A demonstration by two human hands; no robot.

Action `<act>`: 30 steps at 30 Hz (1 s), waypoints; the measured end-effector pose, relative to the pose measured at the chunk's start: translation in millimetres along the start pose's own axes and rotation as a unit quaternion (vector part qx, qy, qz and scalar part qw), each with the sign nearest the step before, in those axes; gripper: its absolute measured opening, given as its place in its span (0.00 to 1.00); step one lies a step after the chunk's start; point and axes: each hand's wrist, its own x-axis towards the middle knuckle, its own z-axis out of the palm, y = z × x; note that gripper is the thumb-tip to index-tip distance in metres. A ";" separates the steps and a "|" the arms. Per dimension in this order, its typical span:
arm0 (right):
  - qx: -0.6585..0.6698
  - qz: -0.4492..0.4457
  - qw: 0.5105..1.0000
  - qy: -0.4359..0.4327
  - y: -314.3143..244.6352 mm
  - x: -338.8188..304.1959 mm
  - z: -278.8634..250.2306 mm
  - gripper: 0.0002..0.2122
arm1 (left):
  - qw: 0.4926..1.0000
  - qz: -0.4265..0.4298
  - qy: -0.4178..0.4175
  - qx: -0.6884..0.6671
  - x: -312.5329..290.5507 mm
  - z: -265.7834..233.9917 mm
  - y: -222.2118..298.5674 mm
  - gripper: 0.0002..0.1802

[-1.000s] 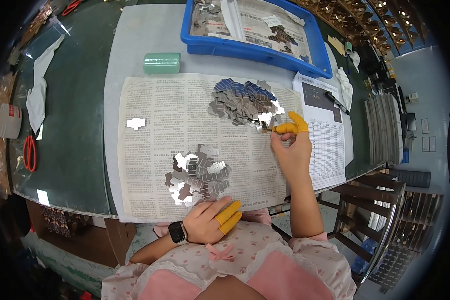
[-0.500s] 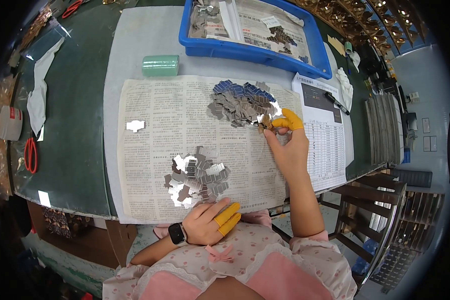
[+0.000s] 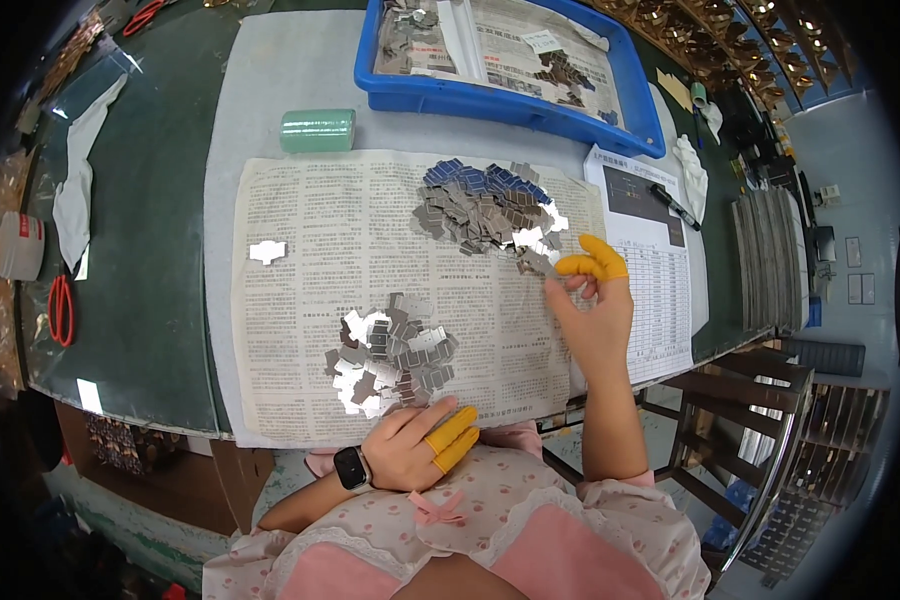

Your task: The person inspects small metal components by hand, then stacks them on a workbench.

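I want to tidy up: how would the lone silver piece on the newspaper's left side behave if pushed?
The silver piece lies flat, so it probably won't roll or tip. Its bright glare suggests smooth metal, perhaps stiff and apt to slide over the newspaper. It looks thin, so likely light.

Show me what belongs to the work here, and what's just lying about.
Seemingly in use:
upper pile of metallic plates
lower pile of metallic plates
newspaper sheet
yellow finger cots

Apparently lying about:
green roll
nearer red-handled scissors
black marker
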 end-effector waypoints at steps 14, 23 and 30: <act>-0.074 -0.006 0.996 0.044 2.7 -7.7 12.1 0.34 | 1.000 0.005 0.001 0.003 -1.4 0.9 -0.5 0.14; -0.087 0.044 0.995 0.031 6.1 4.3 15.6 0.34 | 1.000 -0.001 0.014 -0.005 0.6 2.4 -0.5 0.15; 0.007 0.067 0.998 0.014 7.3 7.8 3.1 0.33 | 1.000 -0.006 0.009 -0.007 -0.3 3.8 0.1 0.14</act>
